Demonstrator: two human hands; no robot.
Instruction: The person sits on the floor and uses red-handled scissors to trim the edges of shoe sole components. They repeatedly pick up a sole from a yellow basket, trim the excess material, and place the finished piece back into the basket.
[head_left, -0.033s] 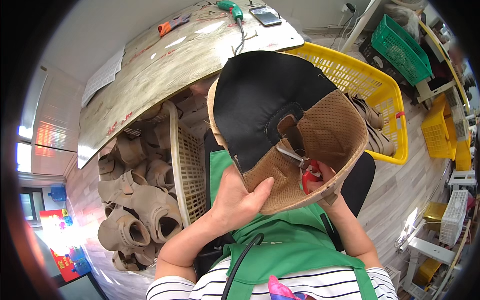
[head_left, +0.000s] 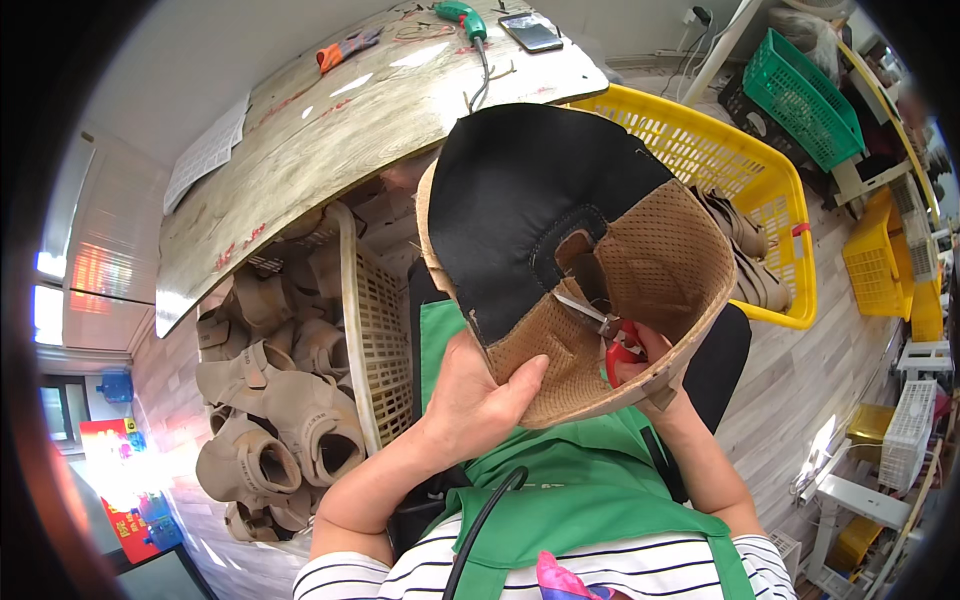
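Note:
A shoe upper (head_left: 665, 250), showing its tan mesh lining and a large black panel, is spread over my lap. My left hand (head_left: 482, 405) is closed on its near left edge, with the thumb lying on the mesh and the fingers hidden underneath. Inside the upper, my right hand (head_left: 655, 358) grips red-handled scissors (head_left: 622, 355). Their metal blades point up and left toward the stitched opening at the black panel's edge. Whether the blades touch the material I cannot tell.
On the left, a pale crate (head_left: 378, 330) stands beside heaped beige shoe uppers (head_left: 290, 420). More uppers lie in a yellow basket (head_left: 690, 135) at right. The wooden table (head_left: 300, 180) ahead bears a phone (head_left: 531, 32), a green corded tool (head_left: 462, 18) and an orange-handled item (head_left: 345, 50).

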